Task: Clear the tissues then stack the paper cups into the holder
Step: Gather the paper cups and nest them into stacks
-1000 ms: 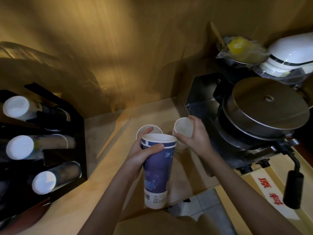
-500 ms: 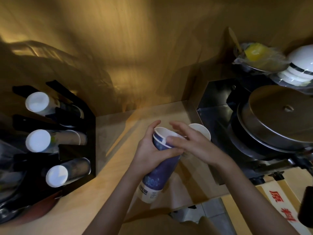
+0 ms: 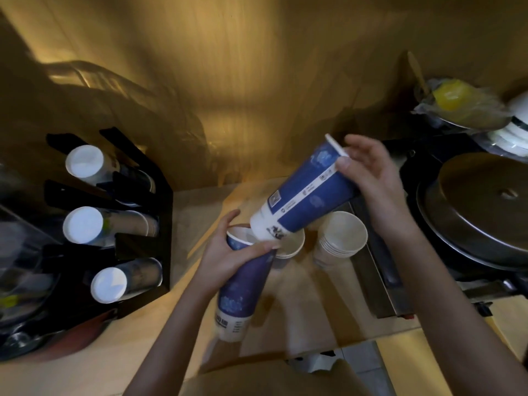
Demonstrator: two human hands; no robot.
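Note:
My left hand [image 3: 228,261] grips a tall blue paper cup [image 3: 243,284] near its rim, tilted over the wooden counter. My right hand [image 3: 371,178] holds a second blue cup [image 3: 303,201] by its rim, tilted, its white base resting at the mouth of the left-hand cup. A stack of white paper cups [image 3: 340,238] stands on the counter to the right, and another paper cup [image 3: 291,247] sits behind the blue ones. The black cup holder [image 3: 137,247] at the left carries three rows of lying cups with white bases facing me. No tissues are visible.
A black appliance with a large metal lid [image 3: 485,207] fills the right side. Behind it are a bowl wrapped in plastic [image 3: 457,104] and white dishes. The wooden wall [image 3: 243,81] rises behind the counter. Dark clutter lies at the far left.
My right hand has pulled a blue cup out of the left-hand stack, lifted it up and to the right, and tilted it. The view has shifted, moving the holder rightward.

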